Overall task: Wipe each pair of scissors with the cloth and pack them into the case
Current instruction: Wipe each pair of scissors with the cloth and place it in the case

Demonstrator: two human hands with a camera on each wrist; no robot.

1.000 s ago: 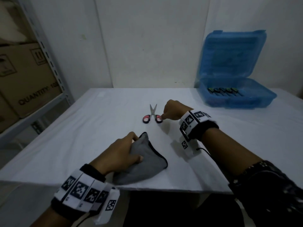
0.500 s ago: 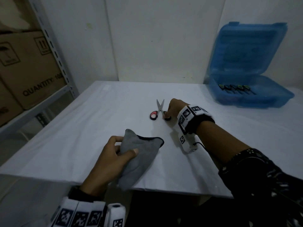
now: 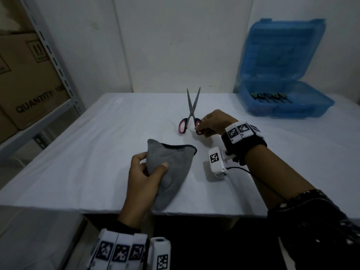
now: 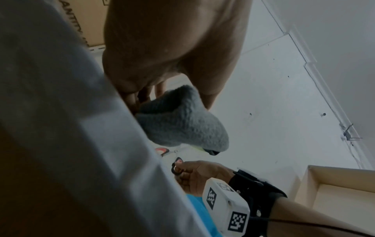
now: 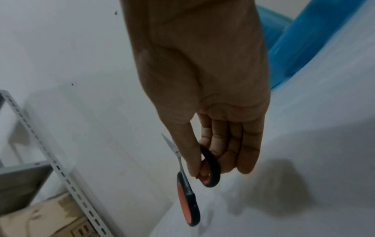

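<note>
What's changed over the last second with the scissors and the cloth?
The right hand has taken hold of one handle loop of the scissors and lifted them off the table, blades up and apart. The left hand has raised the grey cloth a little. The blue case stays open at the far right.

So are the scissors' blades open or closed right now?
Open: the scissors show both blades spread in a V, tips apart, with the right hand pinching one handle loop.
</note>
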